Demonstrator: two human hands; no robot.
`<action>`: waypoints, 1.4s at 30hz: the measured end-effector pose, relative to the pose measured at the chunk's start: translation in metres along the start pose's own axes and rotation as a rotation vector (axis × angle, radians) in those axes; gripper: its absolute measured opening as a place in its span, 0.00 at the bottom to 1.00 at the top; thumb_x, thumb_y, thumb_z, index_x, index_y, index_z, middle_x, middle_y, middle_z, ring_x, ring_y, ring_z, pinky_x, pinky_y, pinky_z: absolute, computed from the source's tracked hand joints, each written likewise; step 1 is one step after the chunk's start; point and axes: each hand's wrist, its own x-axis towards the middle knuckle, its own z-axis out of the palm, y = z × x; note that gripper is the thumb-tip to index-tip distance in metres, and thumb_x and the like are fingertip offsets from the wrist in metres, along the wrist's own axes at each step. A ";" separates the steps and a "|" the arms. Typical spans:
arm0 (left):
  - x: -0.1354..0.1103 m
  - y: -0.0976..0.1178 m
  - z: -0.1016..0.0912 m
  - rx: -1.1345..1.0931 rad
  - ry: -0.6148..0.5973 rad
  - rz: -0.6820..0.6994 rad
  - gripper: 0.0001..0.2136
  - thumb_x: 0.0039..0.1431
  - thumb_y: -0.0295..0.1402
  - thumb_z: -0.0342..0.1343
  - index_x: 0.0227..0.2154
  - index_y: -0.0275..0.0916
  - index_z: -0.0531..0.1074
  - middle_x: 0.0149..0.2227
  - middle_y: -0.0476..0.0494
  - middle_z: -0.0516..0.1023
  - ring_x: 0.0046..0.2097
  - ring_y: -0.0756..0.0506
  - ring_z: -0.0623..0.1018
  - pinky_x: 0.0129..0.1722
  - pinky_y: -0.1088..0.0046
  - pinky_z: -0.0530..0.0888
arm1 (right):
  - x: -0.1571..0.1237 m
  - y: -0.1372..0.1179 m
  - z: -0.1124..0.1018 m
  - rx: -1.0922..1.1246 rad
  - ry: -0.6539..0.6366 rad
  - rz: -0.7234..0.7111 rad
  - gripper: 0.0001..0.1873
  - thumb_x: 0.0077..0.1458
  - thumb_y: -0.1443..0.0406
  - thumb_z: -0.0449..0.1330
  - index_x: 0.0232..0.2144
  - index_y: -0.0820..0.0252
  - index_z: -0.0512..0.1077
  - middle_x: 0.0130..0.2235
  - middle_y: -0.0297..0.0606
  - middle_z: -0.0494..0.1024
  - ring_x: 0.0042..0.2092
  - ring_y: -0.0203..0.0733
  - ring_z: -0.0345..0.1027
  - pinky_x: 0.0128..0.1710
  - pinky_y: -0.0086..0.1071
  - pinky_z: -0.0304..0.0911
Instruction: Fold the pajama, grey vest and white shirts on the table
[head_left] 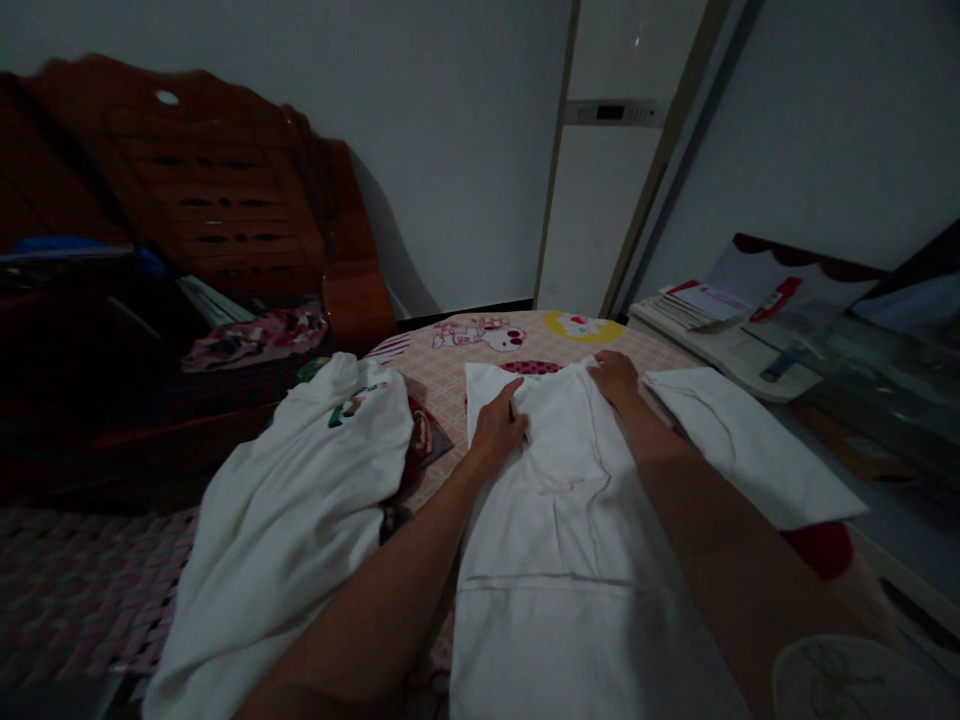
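Note:
A white garment (547, 530) lies lengthwise on the round cloth-covered table (461, 350), with a seam running across its lower part. My left hand (498, 432) is closed on its left side near the far end. At the far right corner, my right hand (616, 380) grips the same cloth, its fingertips partly hidden. To the left is a white top (300, 520) with a small coloured design, draped over the table's edge. Another white cloth piece (750, 440) lies beyond my right forearm.
A carved wooden chair (217, 180) stands at the left, with a patterned cloth (259, 335) on its seat. At the right, papers (694, 300) rest on a glass-topped surface (892, 380). A tall white cabinet-like unit (607, 200) stands behind the table.

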 end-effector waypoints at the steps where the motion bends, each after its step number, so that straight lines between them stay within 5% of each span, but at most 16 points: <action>1: 0.000 0.000 0.000 0.009 -0.008 -0.013 0.33 0.53 0.26 0.54 0.64 0.38 0.61 0.40 0.46 0.79 0.37 0.47 0.76 0.46 0.71 0.72 | -0.003 0.001 0.000 -0.114 -0.018 0.002 0.14 0.51 0.64 0.60 0.40 0.62 0.78 0.44 0.46 0.80 0.48 0.50 0.72 0.48 0.37 0.65; 5: 0.001 -0.002 0.001 0.033 -0.013 -0.016 0.33 0.53 0.27 0.55 0.64 0.37 0.60 0.31 0.49 0.77 0.34 0.48 0.74 0.43 0.71 0.72 | -0.012 0.005 -0.001 -0.240 0.049 0.020 0.20 0.57 0.65 0.56 0.51 0.64 0.72 0.48 0.52 0.78 0.52 0.52 0.70 0.52 0.41 0.62; 9: 0.002 -0.005 0.002 -0.012 0.003 -0.003 0.28 0.57 0.28 0.54 0.62 0.38 0.64 0.31 0.49 0.78 0.32 0.48 0.75 0.42 0.72 0.73 | -0.016 0.010 -0.004 -0.200 0.116 0.041 0.20 0.57 0.69 0.52 0.50 0.64 0.73 0.48 0.50 0.78 0.50 0.50 0.71 0.51 0.40 0.63; 16: 0.004 -0.003 0.003 0.008 -0.044 -0.010 0.16 0.57 0.23 0.52 0.44 0.36 0.80 0.42 0.40 0.82 0.39 0.47 0.80 0.47 0.71 0.74 | -0.033 0.009 0.008 -0.228 -0.143 -0.344 0.18 0.59 0.71 0.51 0.48 0.65 0.75 0.56 0.49 0.74 0.58 0.45 0.66 0.61 0.39 0.57; 20: 0.004 -0.002 0.000 -0.045 -0.017 -0.121 0.18 0.57 0.22 0.51 0.48 0.35 0.78 0.32 0.44 0.82 0.27 0.50 0.78 0.39 0.73 0.76 | -0.039 0.004 0.000 -0.172 -0.144 -0.326 0.20 0.59 0.72 0.51 0.51 0.66 0.74 0.58 0.50 0.73 0.60 0.45 0.65 0.62 0.40 0.57; 27: 0.007 -0.007 0.000 -0.011 0.006 -0.159 0.20 0.55 0.24 0.53 0.51 0.34 0.76 0.27 0.45 0.81 0.28 0.48 0.79 0.40 0.72 0.76 | -0.061 0.007 -0.030 -0.055 -0.171 -0.283 0.20 0.58 0.71 0.51 0.48 0.61 0.77 0.51 0.44 0.79 0.54 0.44 0.72 0.58 0.38 0.62; 33: 0.009 -0.008 -0.001 -0.062 0.030 -0.184 0.21 0.55 0.24 0.53 0.53 0.34 0.75 0.29 0.45 0.81 0.28 0.49 0.79 0.39 0.73 0.76 | -0.091 0.032 -0.008 -0.020 -0.173 -0.450 0.21 0.60 0.68 0.52 0.53 0.61 0.74 0.58 0.48 0.74 0.61 0.47 0.65 0.63 0.45 0.58; 42: 0.010 -0.009 -0.003 -0.036 0.078 -0.172 0.21 0.53 0.23 0.53 0.51 0.34 0.76 0.31 0.43 0.82 0.30 0.48 0.79 0.42 0.71 0.76 | -0.093 0.037 0.003 0.012 -0.087 -0.499 0.23 0.64 0.63 0.49 0.59 0.62 0.68 0.63 0.49 0.66 0.66 0.47 0.56 0.67 0.47 0.51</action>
